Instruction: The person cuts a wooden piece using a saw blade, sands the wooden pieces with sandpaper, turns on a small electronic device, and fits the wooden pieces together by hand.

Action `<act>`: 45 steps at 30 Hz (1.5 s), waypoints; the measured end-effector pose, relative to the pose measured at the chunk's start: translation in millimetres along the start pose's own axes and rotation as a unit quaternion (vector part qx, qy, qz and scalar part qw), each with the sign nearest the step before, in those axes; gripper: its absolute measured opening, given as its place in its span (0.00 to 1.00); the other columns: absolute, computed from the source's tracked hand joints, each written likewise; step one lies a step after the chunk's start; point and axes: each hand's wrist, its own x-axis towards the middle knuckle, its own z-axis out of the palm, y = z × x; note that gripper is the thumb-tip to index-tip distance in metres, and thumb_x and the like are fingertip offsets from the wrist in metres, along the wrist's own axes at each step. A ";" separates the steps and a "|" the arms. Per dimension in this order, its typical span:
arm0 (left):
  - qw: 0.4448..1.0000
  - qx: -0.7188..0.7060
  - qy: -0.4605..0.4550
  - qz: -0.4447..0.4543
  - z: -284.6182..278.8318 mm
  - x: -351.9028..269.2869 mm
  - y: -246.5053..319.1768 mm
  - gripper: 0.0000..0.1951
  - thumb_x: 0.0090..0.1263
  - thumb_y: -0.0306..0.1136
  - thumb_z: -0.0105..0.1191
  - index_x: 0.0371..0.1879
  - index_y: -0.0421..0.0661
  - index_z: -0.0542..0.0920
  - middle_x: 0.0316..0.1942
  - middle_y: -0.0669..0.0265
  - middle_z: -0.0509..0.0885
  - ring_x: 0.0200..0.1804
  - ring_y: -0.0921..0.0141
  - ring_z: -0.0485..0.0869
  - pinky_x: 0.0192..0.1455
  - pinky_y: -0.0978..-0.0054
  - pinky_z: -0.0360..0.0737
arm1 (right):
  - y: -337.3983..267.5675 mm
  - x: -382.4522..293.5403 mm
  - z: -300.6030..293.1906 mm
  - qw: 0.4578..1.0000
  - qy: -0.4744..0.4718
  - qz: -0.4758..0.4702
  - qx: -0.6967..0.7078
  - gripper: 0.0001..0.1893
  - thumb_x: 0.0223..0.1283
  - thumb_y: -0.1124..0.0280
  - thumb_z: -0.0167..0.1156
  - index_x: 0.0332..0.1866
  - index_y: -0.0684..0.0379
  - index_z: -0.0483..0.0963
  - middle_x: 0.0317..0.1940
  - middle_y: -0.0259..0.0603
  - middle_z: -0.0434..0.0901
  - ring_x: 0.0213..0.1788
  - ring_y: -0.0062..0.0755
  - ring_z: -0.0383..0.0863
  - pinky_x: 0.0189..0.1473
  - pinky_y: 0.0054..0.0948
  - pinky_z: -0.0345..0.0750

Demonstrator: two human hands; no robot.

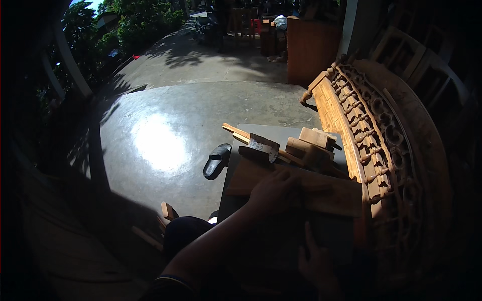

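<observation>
My left hand (pixel 276 190) lies over a wide wooden board (pixel 244 177) on a dark-topped work table (pixel 235 150). Its fingertips are in shadow, so a grip is hard to make out. A small strip of wood (pixel 320 187) rests on the board just right of these fingers. Lower down, my right hand (pixel 317 259) points its index finger up towards the board. Something thin and dark seems to run along that finger, too dim to name. Beyond the board lie a curled sheet of sandpaper (pixel 264 145) bearing print, narrow wooden sticks (pixel 235 130) and several wood blocks (pixel 314 137).
A carved wooden bench with turned spindles (pixel 357 124) stands close along the right. One black slide sandal (pixel 217 161) is on the concrete floor (pixel 180 101) left of the table. Wood offcuts (pixel 168 210) lie by my knee. Farther back are a wooden panel (pixel 312 49) and a motorbike (pixel 207 28).
</observation>
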 end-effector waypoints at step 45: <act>1.000 0.016 0.007 0.006 -1.1 -3.5 2.1 0.15 0.69 0.40 0.61 0.52 0.52 0.78 0.51 0.61 0.78 0.55 0.55 0.82 0.50 0.56 0.83 | 1.5 -1.1 4.0 1.000 -0.004 0.021 0.000 0.41 0.67 0.63 0.60 0.84 0.45 0.51 0.18 0.53 0.80 0.23 0.61 0.84 0.29 0.55 0.82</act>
